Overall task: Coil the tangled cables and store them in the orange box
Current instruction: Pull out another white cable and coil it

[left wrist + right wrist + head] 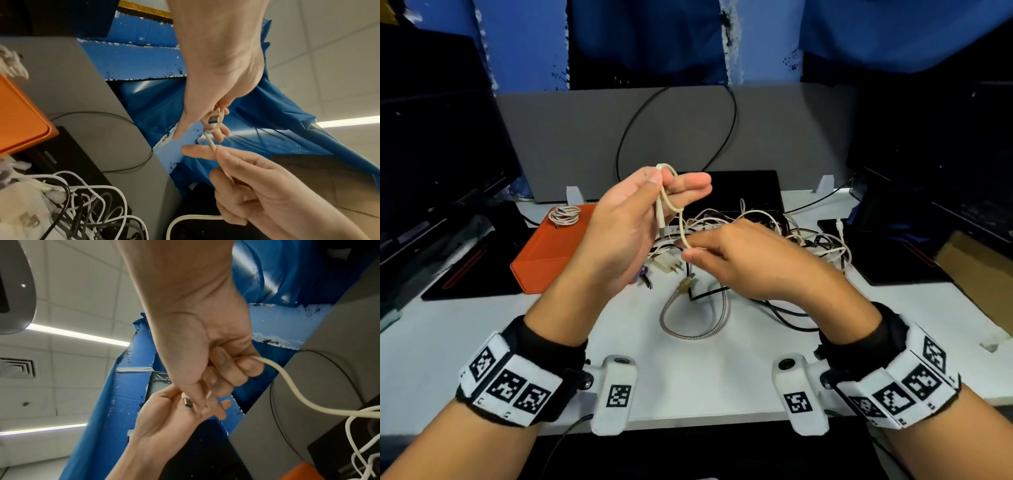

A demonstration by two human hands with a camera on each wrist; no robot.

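My left hand (674,185) is raised over the desk and pinches the end of a cream cable (671,205) between thumb and fingers. The cable bends over the fingers, and its connector (661,228) hangs beside the palm. My right hand (688,251) pinches the same cable just below, fingers curled round it (287,382). From there it runs into the tangled pile of white and black cables (774,229). The orange box (551,253) lies at the left with one coiled white cable (565,216) at its far end. The left wrist view shows the connector (213,121) in my left fingers.
A silver flexible metal cable (695,322) curls on the white desk in front of my hands, with a white plug adapter (666,265) nearby. A grey partition (585,137) with a black cable loop stands behind. Dark monitors flank both sides, and black mats lie left and right.
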